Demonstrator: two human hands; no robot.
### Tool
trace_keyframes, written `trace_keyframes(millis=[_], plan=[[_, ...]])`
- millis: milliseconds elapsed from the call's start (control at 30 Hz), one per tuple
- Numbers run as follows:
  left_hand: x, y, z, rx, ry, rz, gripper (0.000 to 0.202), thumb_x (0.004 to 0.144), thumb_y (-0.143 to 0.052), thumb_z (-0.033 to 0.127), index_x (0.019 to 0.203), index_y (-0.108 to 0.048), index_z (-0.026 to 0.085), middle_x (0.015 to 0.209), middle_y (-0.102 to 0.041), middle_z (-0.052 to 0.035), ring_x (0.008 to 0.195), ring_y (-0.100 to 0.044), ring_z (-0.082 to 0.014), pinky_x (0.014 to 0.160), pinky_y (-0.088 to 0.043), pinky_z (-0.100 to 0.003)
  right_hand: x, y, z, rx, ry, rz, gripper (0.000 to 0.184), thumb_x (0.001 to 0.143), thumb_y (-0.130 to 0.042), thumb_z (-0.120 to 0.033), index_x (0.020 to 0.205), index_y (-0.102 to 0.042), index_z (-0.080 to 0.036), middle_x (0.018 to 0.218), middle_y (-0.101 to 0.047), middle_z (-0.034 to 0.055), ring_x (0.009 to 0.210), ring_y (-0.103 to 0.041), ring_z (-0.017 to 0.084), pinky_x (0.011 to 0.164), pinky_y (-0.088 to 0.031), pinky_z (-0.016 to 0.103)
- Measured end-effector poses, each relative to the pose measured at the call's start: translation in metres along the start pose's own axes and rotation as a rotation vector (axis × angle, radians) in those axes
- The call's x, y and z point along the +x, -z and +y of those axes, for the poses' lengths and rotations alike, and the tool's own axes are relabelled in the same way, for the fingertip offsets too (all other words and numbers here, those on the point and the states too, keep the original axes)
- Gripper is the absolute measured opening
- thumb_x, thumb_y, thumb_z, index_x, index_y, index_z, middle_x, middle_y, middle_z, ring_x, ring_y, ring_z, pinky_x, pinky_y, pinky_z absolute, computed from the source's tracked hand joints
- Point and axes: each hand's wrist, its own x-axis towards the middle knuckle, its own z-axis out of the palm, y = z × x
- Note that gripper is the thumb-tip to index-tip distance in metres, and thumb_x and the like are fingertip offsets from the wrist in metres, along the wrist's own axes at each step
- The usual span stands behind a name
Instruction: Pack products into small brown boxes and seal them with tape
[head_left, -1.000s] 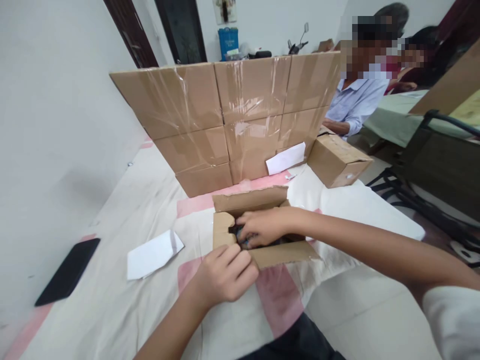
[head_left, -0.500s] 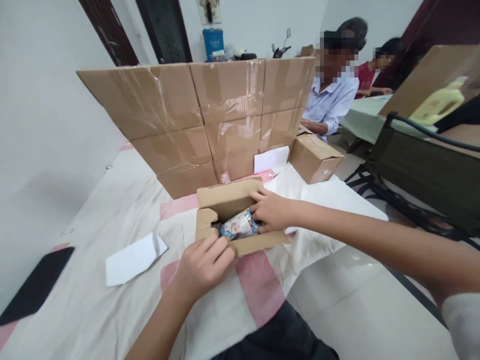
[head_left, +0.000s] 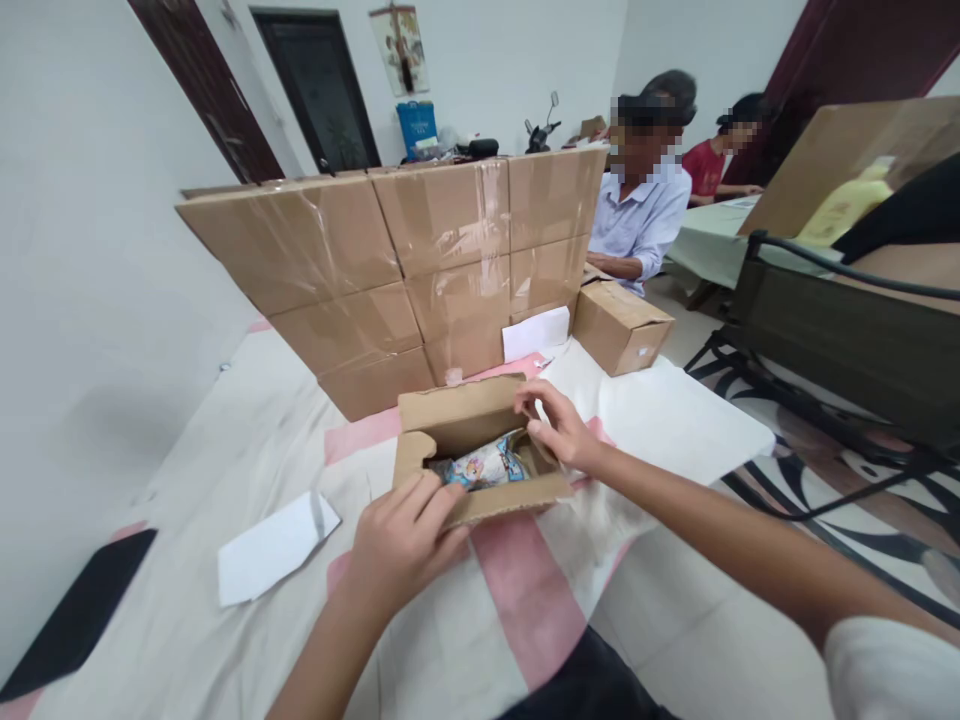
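A small open cardboard box (head_left: 450, 418) sits on the pink-and-cream sheet in front of me. Inside it lies a colourful printed packet (head_left: 484, 465). My left hand (head_left: 401, 540) grips the box's near front edge, fingers curled over the rim. My right hand (head_left: 559, 425) rests at the box's right end, its fingers pinching the right side flap, just beside the packet.
A wall of taped cardboard boxes (head_left: 397, 270) stands behind the small box, with another box (head_left: 619, 325) at its right. A white paper (head_left: 274, 545) lies left, a dark flat object (head_left: 75, 620) further left. Two people sit beyond, at the right.
My right hand has come out of the box, uncovering the packet, and moved to the right flap. My left hand stays on the front edge. The view shifted.
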Motion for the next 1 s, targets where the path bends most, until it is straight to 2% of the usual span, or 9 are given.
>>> trace_keyframes(millis=[167,267,400,500,600,700,767,867,1000], plan=[[0.011,-0.011,-0.017,-0.099,0.131,0.007,0.035,0.099,-0.054,0.05,0.109,-0.063,0.018,0.082,-0.071,-0.0032,0.071,-0.066,-0.0165,0.065,-0.046,-0.027,-0.037,-0.027,0.003,0.174,-0.192,0.209,0.062,0.097,-0.028,-0.068,0.135,-0.045,-0.022,0.122,-0.063,0.0163,0.117,-0.062,0.032,0.102,-0.047,0.051],[0.029,-0.024,-0.031,0.1,0.295,-0.097,0.049,0.096,-0.058,0.05,0.131,-0.058,0.016,0.122,-0.07,-0.017,0.107,-0.066,-0.0314,0.088,-0.05,-0.041,-0.042,-0.041,0.004,0.068,-0.314,0.395,0.064,0.097,-0.037,-0.064,0.146,-0.039,-0.023,0.15,-0.047,0.0174,0.146,-0.039,0.033,0.118,-0.034,0.054],[0.043,-0.036,-0.045,0.171,0.383,-0.282,0.078,0.092,-0.061,0.053,0.156,-0.032,0.018,0.16,-0.039,-0.0219,0.147,-0.032,-0.0434,0.113,-0.026,-0.066,-0.037,-0.051,0.01,0.188,-0.455,0.32,0.062,0.103,-0.037,-0.05,0.159,-0.025,-0.027,0.162,-0.036,0.0128,0.152,-0.031,0.027,0.123,-0.029,0.051],[0.04,-0.036,-0.047,0.13,0.39,-0.313,0.077,0.091,-0.059,0.053,0.155,-0.033,0.021,0.144,-0.056,-0.0181,0.137,-0.044,-0.0392,0.116,-0.02,-0.067,-0.033,-0.05,0.015,0.227,-0.412,0.338,0.06,0.103,-0.042,-0.048,0.158,-0.028,-0.028,0.157,-0.042,0.0124,0.146,-0.041,0.026,0.122,-0.033,0.049],[0.035,-0.034,-0.043,0.227,0.389,-0.162,0.077,0.086,-0.064,0.058,0.149,-0.044,0.019,0.136,-0.056,-0.0216,0.129,-0.048,-0.0413,0.111,-0.028,-0.063,-0.028,-0.045,0.018,0.214,-0.309,0.357,0.056,0.101,-0.048,-0.044,0.154,-0.034,-0.03,0.148,-0.052,0.0116,0.142,-0.046,0.025,0.122,-0.033,0.05],[0.033,-0.033,-0.039,0.29,0.374,0.01,0.072,0.087,-0.066,0.055,0.144,-0.048,0.016,0.135,-0.058,-0.0235,0.124,-0.052,-0.0413,0.106,-0.032,-0.06,-0.024,-0.04,0.019,0.194,-0.243,0.309,0.036,0.102,-0.048,-0.043,0.132,-0.059,-0.027,0.127,-0.065,0.0108,0.137,-0.05,0.026,0.12,-0.034,0.051],[0.032,-0.033,-0.039,0.252,0.252,0.056,0.047,0.093,-0.064,0.041,0.133,-0.055,0.018,0.118,-0.071,-0.0147,0.108,-0.063,-0.0321,0.102,-0.036,-0.052,-0.023,-0.04,0.02,0.212,-0.217,0.301,0.03,0.103,-0.046,-0.043,0.112,-0.069,-0.026,0.117,-0.068,0.0106,0.133,-0.053,0.027,0.118,-0.036,0.051],[0.028,-0.036,-0.043,0.208,-0.006,0.029,0.016,0.095,-0.059,0.021,0.11,-0.065,0.024,0.098,-0.077,-0.0016,0.089,-0.068,-0.0223,0.09,-0.04,-0.041,-0.025,-0.044,0.022,0.256,-0.221,0.36,0.032,0.103,-0.045,-0.043,0.099,-0.072,-0.025,0.112,-0.068,0.0105,0.13,-0.055,0.027,0.116,-0.038,0.051],[0.021,-0.042,-0.054,0.258,-0.041,-0.034,0.025,0.095,-0.059,0.035,0.117,-0.067,0.025,0.115,-0.076,-0.0047,0.098,-0.069,-0.0259,0.082,-0.043,-0.039,-0.027,-0.049,0.023,0.294,-0.228,0.412,0.032,0.102,-0.048,-0.045,0.097,-0.073,-0.026,0.113,-0.069,0.0097,0.129,-0.056,0.027,0.116,-0.039,0.051]])
